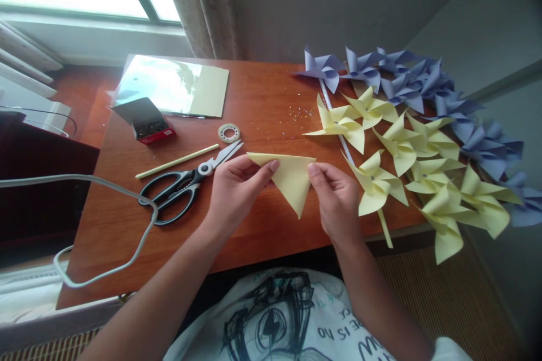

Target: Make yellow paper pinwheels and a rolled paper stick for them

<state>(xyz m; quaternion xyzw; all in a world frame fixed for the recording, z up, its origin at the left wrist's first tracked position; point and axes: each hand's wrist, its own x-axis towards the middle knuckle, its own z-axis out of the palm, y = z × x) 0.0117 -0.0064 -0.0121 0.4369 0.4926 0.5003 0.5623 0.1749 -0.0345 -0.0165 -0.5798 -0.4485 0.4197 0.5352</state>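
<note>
A pale yellow paper [292, 180], folded into a triangle with its tip pointing toward me, is held just above the wooden table [262, 96]. My left hand [235, 189] pinches its upper left edge between thumb and fingers. My right hand [336, 197] pinches its upper right corner. Black-handled scissors [186, 183] lie on the table just left of my left hand.
Several yellow paper pinwheels [406, 169] and several blue paper pinwheels [423, 82] lie heaped at the table's right. A yellow stick [175, 161], tape roll [229, 132], open red box of pins [146, 121], glossy sheets [173, 84] and a grey cable [101, 231] sit left.
</note>
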